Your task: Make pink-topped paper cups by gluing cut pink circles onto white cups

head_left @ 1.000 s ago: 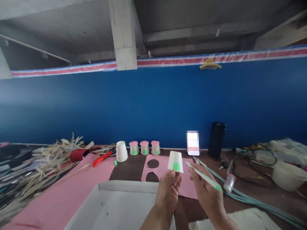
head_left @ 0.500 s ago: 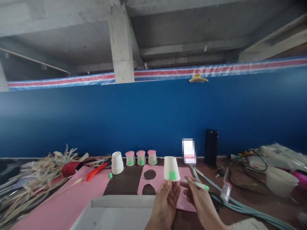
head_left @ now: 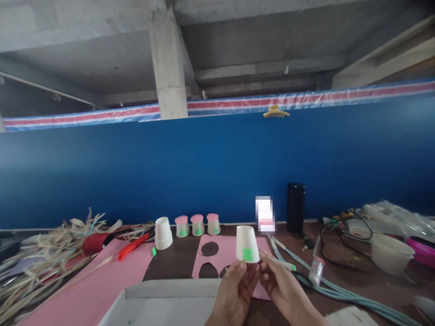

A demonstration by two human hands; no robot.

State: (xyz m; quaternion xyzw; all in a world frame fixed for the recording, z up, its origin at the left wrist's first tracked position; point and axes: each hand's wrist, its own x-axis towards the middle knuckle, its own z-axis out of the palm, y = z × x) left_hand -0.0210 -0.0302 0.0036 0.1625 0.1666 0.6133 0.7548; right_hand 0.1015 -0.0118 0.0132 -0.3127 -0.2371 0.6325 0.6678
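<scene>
My left hand (head_left: 236, 285) grips an upside-down white paper cup (head_left: 246, 237) by its rim, thumb at the front. A bright green rectangle (head_left: 248, 254) marks the cup's side near the rim. Between the fingers of my right hand (head_left: 277, 278) lies a green marker (head_left: 288, 265), its green rear end pointing right and its tip side close to the cup. Right-hand fingertips are near the cup's lower right edge; whether they touch it I cannot tell. Beyond, several small cups (head_left: 197, 226) with pink round tops and green patches stand in a row beside stacked white cups (head_left: 163, 233).
Pink paper with round holes (head_left: 222, 246) lies behind my hands. A white box (head_left: 170, 290) is in front. Left are red-handled scissors (head_left: 133, 246), a green cap (head_left: 154, 251) and straw strips (head_left: 64, 249). Right stand a black bottle (head_left: 295, 208), blue-green cords (head_left: 353, 296) and a tub (head_left: 390, 253).
My right hand has come closer to the cup, bringing the marker's tip side to its right edge. The cup sits slightly lower and further right in view. The whole view has shifted slightly.
</scene>
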